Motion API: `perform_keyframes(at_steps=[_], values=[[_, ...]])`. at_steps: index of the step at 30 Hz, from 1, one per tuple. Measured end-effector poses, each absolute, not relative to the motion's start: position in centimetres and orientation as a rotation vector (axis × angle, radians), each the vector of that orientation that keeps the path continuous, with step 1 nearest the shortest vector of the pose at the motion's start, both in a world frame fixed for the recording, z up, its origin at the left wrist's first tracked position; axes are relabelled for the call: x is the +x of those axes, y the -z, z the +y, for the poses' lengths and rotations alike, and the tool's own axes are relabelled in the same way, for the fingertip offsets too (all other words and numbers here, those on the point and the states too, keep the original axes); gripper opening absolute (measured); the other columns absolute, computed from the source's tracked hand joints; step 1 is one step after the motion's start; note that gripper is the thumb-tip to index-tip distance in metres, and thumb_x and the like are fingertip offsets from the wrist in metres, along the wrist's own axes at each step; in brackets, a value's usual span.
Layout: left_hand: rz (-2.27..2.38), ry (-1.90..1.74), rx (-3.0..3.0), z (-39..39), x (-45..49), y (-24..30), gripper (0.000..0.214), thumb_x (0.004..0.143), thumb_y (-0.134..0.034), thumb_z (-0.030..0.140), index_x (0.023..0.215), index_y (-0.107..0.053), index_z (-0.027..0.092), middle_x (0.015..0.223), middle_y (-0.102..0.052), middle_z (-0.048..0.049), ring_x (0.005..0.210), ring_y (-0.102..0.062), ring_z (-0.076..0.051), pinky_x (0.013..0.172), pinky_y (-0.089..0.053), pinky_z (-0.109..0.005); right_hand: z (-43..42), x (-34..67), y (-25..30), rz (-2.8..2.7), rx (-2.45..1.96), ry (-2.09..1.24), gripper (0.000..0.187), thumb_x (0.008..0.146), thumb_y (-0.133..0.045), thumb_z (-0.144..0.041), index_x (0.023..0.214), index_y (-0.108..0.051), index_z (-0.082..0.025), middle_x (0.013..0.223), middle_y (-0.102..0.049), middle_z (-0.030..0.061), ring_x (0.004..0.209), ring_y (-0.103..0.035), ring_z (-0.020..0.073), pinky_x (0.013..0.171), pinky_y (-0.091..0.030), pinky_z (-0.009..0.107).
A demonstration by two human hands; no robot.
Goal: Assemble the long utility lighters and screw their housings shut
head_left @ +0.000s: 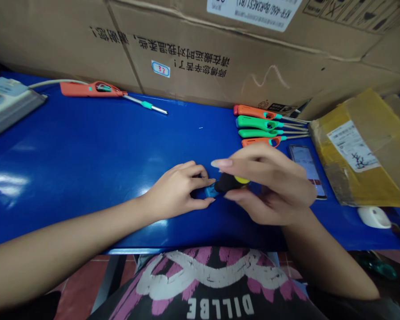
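On the blue table my left hand (186,186) rests palm down, thumb and fingertips closed on a small blue plastic piece (212,191). Much of that piece is hidden. My right hand (270,182) grips what looks like a stubby screwdriver (227,182), black with a yellow band. Its narrow dark end points left and meets the blue piece, though the exact contact is hidden. The right fingers are slightly blurred and cover the rear of the tool.
Several orange and green long-necked lighters (256,121) lie behind my right hand. Another orange lighter (83,89) is at the back left, near a grey-white device (13,104) with a cable. A phone (305,164), a taped carton (363,151) and a white object (374,217) occupy the right. A large cardboard box (186,26) walls the back.
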State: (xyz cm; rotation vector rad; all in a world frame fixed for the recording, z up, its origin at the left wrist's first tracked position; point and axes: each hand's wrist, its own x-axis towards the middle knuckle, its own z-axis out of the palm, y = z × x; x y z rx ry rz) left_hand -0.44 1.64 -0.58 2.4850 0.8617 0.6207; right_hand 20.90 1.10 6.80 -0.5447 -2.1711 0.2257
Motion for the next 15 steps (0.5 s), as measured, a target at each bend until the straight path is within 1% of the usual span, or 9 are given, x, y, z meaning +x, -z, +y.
perform_keyframes(at_steps=[2,4,6,7,9,11,12,13,15], values=[[0.857,-0.602,2.487,1.66,-0.44,0.62,0.032,0.091,-0.067,0.042,0.113,-0.073,0.019,0.099,-0.069,-0.0062,0.088,-0.062,-0.022,0.075,-0.050,-0.034,1.23,20.91,-6.78,-2.173,-0.572,-0.114,0.029,0.093,-0.067,-0.040,0.112,-0.070,-0.018,0.085,-0.067,0.0032,0.078,-0.066,0.0149,0.070,-0.058,0.028],[0.852,-0.610,2.487,1.66,-0.43,0.63,0.032,0.091,-0.067,0.043,0.112,-0.074,0.020,0.099,-0.069,-0.0061,0.088,-0.062,-0.022,0.076,-0.050,-0.035,1.30,20.96,-6.79,-2.218,-0.552,-0.125,0.036,0.098,-0.057,-0.046,0.116,-0.068,-0.016,0.097,-0.070,0.0084,0.093,-0.068,0.0198,0.079,-0.059,0.034],[0.852,-0.624,2.484,1.62,-0.43,0.59,0.029,0.091,-0.067,0.041,0.110,-0.074,0.020,0.098,-0.069,-0.0056,0.088,-0.061,-0.021,0.076,-0.050,-0.035,1.26,20.96,-6.77,-2.236,-0.510,-0.245,0.032,0.103,-0.047,-0.032,0.124,-0.064,-0.016,0.114,-0.070,0.0121,0.111,-0.067,0.0239,0.091,-0.058,0.040],[0.854,-0.634,2.483,1.60,-0.43,0.56,0.028,0.090,-0.067,0.040,0.109,-0.074,0.019,0.097,-0.069,-0.0055,0.087,-0.061,-0.021,0.076,-0.050,-0.035,1.21,20.93,-6.75,-2.212,-0.492,-0.294,0.030,0.101,-0.046,-0.023,0.125,-0.063,-0.016,0.117,-0.071,0.0117,0.113,-0.067,0.0236,0.091,-0.059,0.040],[0.858,-0.652,2.494,1.57,-0.45,0.52,0.028,0.090,-0.067,0.038,0.109,-0.074,0.018,0.095,-0.069,-0.0056,0.084,-0.061,-0.021,0.074,-0.050,-0.034,1.13,20.87,-6.68,-2.135,-0.503,-0.287,0.026,0.096,-0.054,-0.015,0.120,-0.065,-0.019,0.106,-0.073,0.0072,0.099,-0.070,0.0193,0.081,-0.061,0.034],[0.856,-0.650,2.515,1.56,-0.47,0.54,0.030,0.090,-0.068,0.040,0.109,-0.074,0.018,0.095,-0.068,-0.0060,0.083,-0.060,-0.021,0.074,-0.050,-0.035,1.10,20.87,-6.63,-2.098,-0.548,-0.168,0.018,0.092,-0.068,-0.023,0.110,-0.067,-0.020,0.087,-0.070,0.0021,0.077,-0.067,0.0146,0.066,-0.059,0.029],[0.856,-0.649,2.523,1.57,-0.48,0.56,0.030,0.090,-0.068,0.040,0.109,-0.074,0.018,0.095,-0.068,-0.0062,0.084,-0.060,-0.022,0.074,-0.050,-0.035,1.11,20.91,-6.63,-2.109,-0.581,-0.113,0.019,0.090,-0.071,-0.030,0.107,-0.068,-0.021,0.082,-0.067,0.0009,0.073,-0.065,0.0139,0.063,-0.058,0.028],[0.855,-0.651,2.525,1.57,-0.48,0.59,0.029,0.090,-0.068,0.040,0.109,-0.074,0.019,0.096,-0.068,-0.0063,0.086,-0.061,-0.022,0.076,-0.051,-0.036,1.11,20.95,-6.66,-2.134,-0.610,-0.083,0.022,0.091,-0.070,-0.035,0.107,-0.068,-0.021,0.083,-0.066,0.0016,0.074,-0.064,0.0146,0.064,-0.058,0.029],[0.856,-0.654,2.512,1.59,-0.46,0.62,0.026,0.091,-0.067,0.039,0.106,-0.074,0.020,0.097,-0.069,-0.0058,0.088,-0.061,-0.022,0.078,-0.051,-0.036,1.09,21.00,-6.73,-2.204,-0.629,-0.129,0.024,0.098,-0.058,-0.034,0.115,-0.067,-0.019,0.103,-0.069,0.0080,0.096,-0.068,0.0198,0.076,-0.060,0.034]])
